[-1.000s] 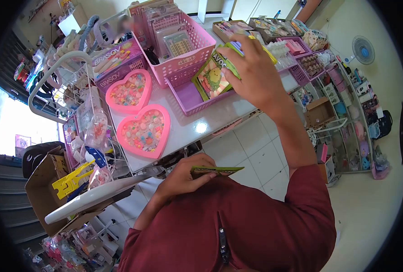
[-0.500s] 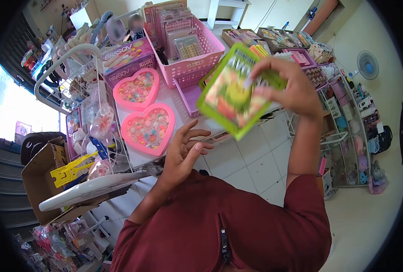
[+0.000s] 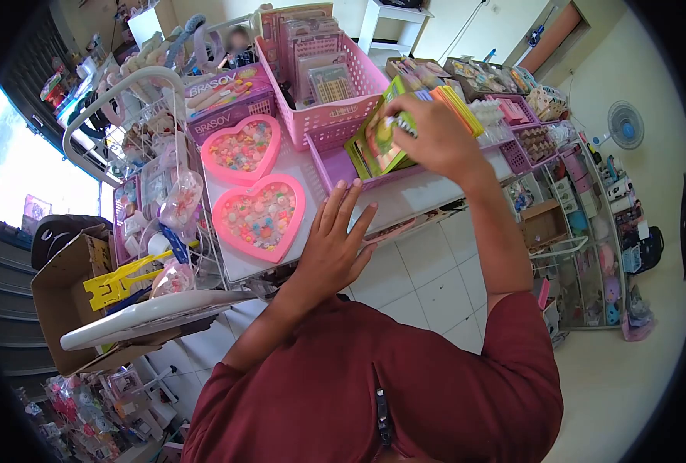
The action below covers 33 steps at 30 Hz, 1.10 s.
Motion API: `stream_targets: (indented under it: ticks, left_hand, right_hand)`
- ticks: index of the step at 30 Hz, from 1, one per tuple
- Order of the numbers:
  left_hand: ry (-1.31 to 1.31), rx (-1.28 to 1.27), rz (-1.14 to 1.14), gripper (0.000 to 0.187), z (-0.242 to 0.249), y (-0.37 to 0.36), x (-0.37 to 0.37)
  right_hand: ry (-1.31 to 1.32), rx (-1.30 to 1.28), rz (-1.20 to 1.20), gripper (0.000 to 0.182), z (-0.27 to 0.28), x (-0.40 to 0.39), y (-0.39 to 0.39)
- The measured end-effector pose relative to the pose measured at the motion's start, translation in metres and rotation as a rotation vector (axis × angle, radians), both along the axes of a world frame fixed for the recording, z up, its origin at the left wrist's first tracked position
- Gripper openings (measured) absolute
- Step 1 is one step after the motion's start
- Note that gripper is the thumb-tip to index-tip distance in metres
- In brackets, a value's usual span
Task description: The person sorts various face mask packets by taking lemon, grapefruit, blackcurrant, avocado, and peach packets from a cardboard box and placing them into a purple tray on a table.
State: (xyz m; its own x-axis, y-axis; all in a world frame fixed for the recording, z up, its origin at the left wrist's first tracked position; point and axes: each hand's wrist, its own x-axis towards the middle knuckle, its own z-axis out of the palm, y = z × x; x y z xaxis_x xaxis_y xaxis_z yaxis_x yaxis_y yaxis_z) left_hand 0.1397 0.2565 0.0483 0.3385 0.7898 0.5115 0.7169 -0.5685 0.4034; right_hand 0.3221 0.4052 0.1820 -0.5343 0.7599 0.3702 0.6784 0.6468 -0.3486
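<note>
- The right hand (image 3: 438, 139) is at one o'clock from the left hand (image 3: 333, 241), over the purple basket (image 3: 335, 164).
- Its thumb and fingers are clamped on a green packet (image 3: 393, 99), which is tilted and lies at nine to ten o'clock from the palm.
- The held packet is at the basket; more green packets (image 3: 361, 160) lean inside, at seven o'clock from it. Whether it touches the basket floor is hidden.
- The left hand's fingers are spread apart and it grips nothing; its fingertips are at the near edge of the white table (image 3: 292, 163), just beside the basket's near left corner.
- From the left hand, the lower heart-shaped box (image 3: 259, 219) lies between nine and ten o'clock, the upper heart-shaped box (image 3: 241, 148) between ten and eleven.
- The BRASOV box (image 3: 231, 96) is at twelve o'clock from the upper heart.
- The pink basket (image 3: 333, 118), holding packaged goods, stands at eleven o'clock from the purple one.
- Yellow-edged packets (image 3: 460, 109) stand at one to two o'clock from the right hand.
</note>
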Motion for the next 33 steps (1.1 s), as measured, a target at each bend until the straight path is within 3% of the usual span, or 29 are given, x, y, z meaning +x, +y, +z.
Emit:
stream_targets:
  ticks: [6,9,11,12,14,15,17,21,24,26,28,29,31,33]
  left_hand:
    - [0.03,0.035,-0.002,0.066,-0.007,0.004,-0.002]
    - [0.06,0.045,0.007,0.064,-0.009,0.004,-0.001]
    - [0.075,0.049,0.016,0.062,-0.008,0.004,-0.001]
    - [0.076,0.049,0.019,0.062,-0.008,0.005,0.0]
    - [0.093,0.049,0.042,0.061,-0.008,0.004,0.002]
    - [0.096,0.045,0.041,0.061,-0.009,0.004,0.002]
    - [0.118,0.058,0.066,0.06,-0.009,0.004,0.004]
    - [0.143,0.065,0.1,0.06,-0.011,0.004,0.006]
    - [0.157,0.057,0.126,0.061,-0.008,0.004,0.007]
    - [0.161,0.11,0.148,0.052,-0.003,-0.001,0.008]
    - [0.136,0.157,0.154,0.049,-0.017,-0.016,0.009]
    - [0.109,0.199,0.142,0.045,-0.028,-0.027,0.009]
    - [-0.009,0.046,-0.101,0.041,-0.058,-0.058,-0.001]
    - [0.017,-0.324,-0.131,0.038,-0.094,-0.099,-0.007]
  right_hand:
    - [-0.142,0.008,0.048,0.024,-0.019,0.001,-0.003]
    - [-0.326,0.196,-0.1,0.025,-0.012,0.003,-0.015]
    - [-0.295,0.567,-0.109,0.024,-0.012,-0.001,-0.018]
    - [-0.293,0.567,-0.106,0.024,-0.014,-0.003,-0.016]
    - [-0.325,0.306,0.222,0.019,-0.021,-0.005,-0.008]
    - [-0.321,0.302,0.222,0.019,-0.021,-0.007,-0.003]
    - [-0.614,-0.046,0.2,0.025,-0.019,-0.009,0.007]
    - [-0.566,0.057,0.268,0.023,-0.024,-0.01,0.015]
    - [-0.332,0.154,0.363,0.014,-0.021,-0.011,0.003]
    - [0.142,0.022,0.601,0.017,-0.015,-0.007,-0.018]
    - [0.297,-0.192,0.788,0.027,-0.026,0.007,-0.042]
    - [0.346,-0.372,0.949,0.027,-0.036,0.011,-0.05]
    - [0.389,-0.692,1.189,0.029,-0.073,0.01,-0.066]
    - [0.234,-1.164,1.197,0.02,-0.142,0.001,-0.079]
